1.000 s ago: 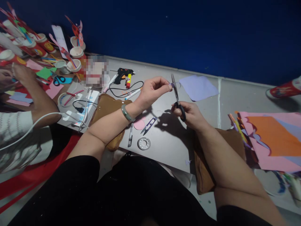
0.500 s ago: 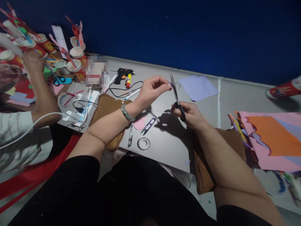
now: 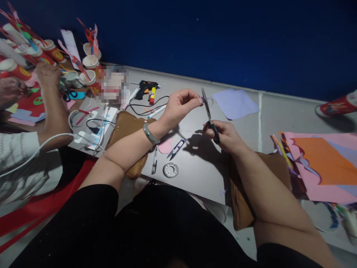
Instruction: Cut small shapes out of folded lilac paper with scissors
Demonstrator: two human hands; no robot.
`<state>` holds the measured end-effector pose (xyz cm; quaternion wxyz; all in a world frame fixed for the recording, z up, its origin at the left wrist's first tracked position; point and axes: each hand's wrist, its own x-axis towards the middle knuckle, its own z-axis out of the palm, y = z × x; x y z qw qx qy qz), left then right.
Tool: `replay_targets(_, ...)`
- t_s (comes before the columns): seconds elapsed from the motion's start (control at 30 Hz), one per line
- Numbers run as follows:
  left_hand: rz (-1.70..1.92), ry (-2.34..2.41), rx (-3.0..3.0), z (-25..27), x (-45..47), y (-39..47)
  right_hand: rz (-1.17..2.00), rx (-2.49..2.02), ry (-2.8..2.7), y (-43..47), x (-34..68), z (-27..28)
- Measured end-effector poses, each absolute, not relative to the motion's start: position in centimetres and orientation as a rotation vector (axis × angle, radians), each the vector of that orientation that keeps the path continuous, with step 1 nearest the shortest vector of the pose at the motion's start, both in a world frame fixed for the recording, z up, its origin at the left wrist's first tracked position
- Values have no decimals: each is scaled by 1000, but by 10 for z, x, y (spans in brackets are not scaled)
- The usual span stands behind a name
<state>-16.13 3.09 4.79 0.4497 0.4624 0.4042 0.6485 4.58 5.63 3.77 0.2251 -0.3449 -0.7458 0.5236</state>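
Above the table, my left hand pinches a small piece of purple paper between thumb and fingertips. A thin curled strip of it sticks out past the blades. My right hand is closed round the black handles of a pair of scissors, whose blades point up against the paper; they look nearly together. Behind my right hand lies a sheet of purple paper. Below my left hand are a pink paper circle, thread snips, a pen and a roll of tape.
A glue gun and a glue stick lie at the back, near a power strip. Brown cushions sit under my forearms. Coloured paper is stacked at right. At left a co-worker's hand is among paper cups.
My hands, the scissors and the purple paper have barely moved. At left, the co-worker's raised hand has shifted to the right and down, showing more red paper.
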Motion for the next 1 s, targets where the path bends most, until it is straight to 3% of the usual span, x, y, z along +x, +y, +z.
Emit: replay_targets(1.0,1614,1080,1225,48,-164,31,1460,-906,-2084,57,47,35)
